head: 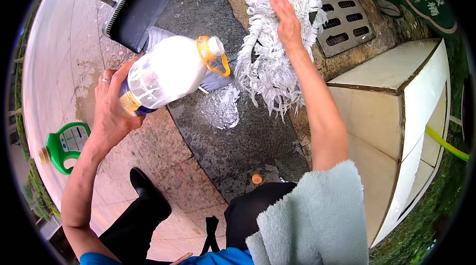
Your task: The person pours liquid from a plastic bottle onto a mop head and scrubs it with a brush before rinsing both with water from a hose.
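My left hand (113, 105) grips the lower part of a large clear plastic bottle (163, 73), tilted with its uncapped mouth toward the upper right. The bottle holds white stuff and has an orange carrying ring at its neck. My right hand (290, 23) is over a white string mop head (267, 64) spread on the ground, its fingers extended; whether it touches the strands I cannot tell. White liquid (223, 107) lies on the dark stone paving left of the mop. An orange cap (257, 179) rests near my knee. A grey-green cloth (312, 216) hangs over my right upper arm.
A black dustpan (139, 14) with a comb edge lies at the upper left. A green jug (67, 146) is at the left. Beyond the mop is a metal drain grate (336, 12). A tiled basin (364, 116) stands at the right, with a yellow-green hose (446, 145) over its edge.
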Demonstrator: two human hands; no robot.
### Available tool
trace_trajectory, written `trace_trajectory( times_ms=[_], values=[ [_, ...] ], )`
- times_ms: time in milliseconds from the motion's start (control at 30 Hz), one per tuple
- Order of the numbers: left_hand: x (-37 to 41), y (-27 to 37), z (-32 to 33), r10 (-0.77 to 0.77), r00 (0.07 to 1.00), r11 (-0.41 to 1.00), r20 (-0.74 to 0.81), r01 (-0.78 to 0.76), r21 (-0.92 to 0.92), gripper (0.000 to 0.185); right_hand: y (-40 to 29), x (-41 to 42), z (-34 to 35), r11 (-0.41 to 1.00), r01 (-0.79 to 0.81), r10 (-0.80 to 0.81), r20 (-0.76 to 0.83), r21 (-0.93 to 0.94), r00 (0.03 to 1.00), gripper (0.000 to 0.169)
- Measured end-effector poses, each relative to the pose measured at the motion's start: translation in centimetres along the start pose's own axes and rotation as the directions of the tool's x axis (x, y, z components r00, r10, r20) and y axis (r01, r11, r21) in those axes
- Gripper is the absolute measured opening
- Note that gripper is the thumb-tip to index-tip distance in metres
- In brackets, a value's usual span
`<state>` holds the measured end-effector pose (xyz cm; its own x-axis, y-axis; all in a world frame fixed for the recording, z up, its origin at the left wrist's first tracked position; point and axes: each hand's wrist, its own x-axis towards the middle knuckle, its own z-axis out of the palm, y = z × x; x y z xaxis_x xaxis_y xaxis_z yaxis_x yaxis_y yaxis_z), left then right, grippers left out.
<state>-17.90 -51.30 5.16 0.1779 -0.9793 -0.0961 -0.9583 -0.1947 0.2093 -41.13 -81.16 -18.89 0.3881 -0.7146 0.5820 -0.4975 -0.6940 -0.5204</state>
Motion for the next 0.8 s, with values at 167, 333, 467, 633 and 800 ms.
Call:
trace_trajectory(
  times_ms=[167,333,467,633,800],
  values=[
    [-1.4,-0.9,-1.8,0.006,1.000,1.000,0.022,-0.006,-0.003,0.085,-4.4,-9.8,-5.3,0.989,0.074,-0.125,0.461,0.126,0.879,0.057],
    [-1.8,-1.6,-2.2,0.062,0.996,0.997,-0.061,-0.065,-0.043,0.083,-6.4,-11.4,-7.7,0.945,0.173,-0.307,0.565,0.279,0.766,0.054],
    [-0.8,-1.0,-1.5,0.086,0.992,0.992,-0.097,-0.094,-0.083,0.083,-3.1,-3.0,-2.4,0.924,0.381,-0.349,0.502,0.042,0.791,0.057],
    [-0.6,-0.6,-1.4,0.044,0.995,0.988,-0.086,-0.057,-0.146,0.086,3.3,0.7,-4.1,0.861,0.213,-0.072,0.305,-0.461,0.950,0.060],
    [-1.5,-2.1,-2.2,0.075,0.991,0.983,-0.115,-0.092,-0.156,0.088,2.1,-7.3,-5.3,0.905,-0.097,0.248,0.327,-0.414,0.912,0.060]
  ],
)
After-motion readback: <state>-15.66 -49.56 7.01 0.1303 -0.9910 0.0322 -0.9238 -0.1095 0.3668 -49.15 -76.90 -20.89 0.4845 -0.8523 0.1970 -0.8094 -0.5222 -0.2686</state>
